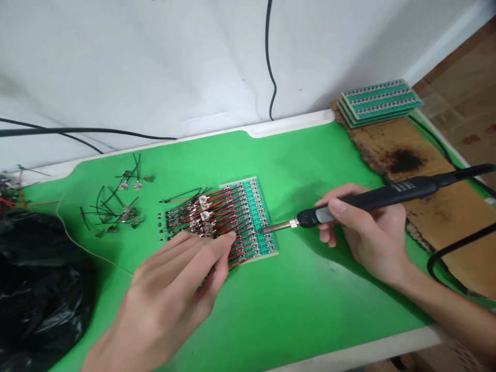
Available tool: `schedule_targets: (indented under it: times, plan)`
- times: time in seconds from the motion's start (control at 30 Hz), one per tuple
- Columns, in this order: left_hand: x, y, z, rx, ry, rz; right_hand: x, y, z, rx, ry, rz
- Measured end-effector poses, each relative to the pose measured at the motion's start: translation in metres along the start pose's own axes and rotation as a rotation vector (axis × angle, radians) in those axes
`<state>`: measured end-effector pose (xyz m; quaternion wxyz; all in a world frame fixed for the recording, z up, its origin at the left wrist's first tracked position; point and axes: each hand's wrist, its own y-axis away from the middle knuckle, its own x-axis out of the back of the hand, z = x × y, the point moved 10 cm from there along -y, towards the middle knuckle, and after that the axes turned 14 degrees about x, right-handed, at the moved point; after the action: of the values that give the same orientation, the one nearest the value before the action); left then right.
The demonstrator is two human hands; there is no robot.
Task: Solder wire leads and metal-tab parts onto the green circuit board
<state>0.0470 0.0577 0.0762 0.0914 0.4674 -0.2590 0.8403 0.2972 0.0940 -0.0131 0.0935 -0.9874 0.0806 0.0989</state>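
A green circuit board [253, 206] lies on the green table, with a row of red wires [228, 194] running off its left side to small metal parts and black leads. My right hand [368, 232] grips a black soldering iron [372, 199] like a pen, and the metal tip points left, at or just above the board's pads. Over the wires, my left hand [182, 289] is closed, thumb and forefinger pinched at a red wire near the board. The fingertips hide part of that wire and the lower parts.
Loose small parts with black leads [124, 212] lie to the left. A black plastic bag [46, 289] fills the lower left. At right, stacked circuit boards [382, 101] rest on scorched cardboard [442, 191]. The iron's black cord [461, 243] loops over the cardboard.
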Motion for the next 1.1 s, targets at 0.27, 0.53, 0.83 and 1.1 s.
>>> schedule_targets:
  times: [0.27, 0.53, 0.83, 1.1]
  plan:
    - [0.0002, 0.0006, 0.0004, 0.015, 0.001, 0.003, 0.0002, 0.0009, -0.0018, -0.005, 0.004, 0.001]
    - [0.0032, 0.0014, -0.0034, 0.035, -0.022, 0.019, 0.0001, 0.0001, -0.0021, -0.016, 0.001, 0.008]
    - [0.0002, 0.0000, -0.0023, 0.020, -0.034, 0.011, -0.0001, 0.0005, -0.0036, -0.004, 0.022, 0.008]
    - [0.0008, 0.0011, -0.0012, 0.032, -0.047, -0.011, -0.0002, -0.0002, -0.0062, -0.001, 0.046, 0.012]
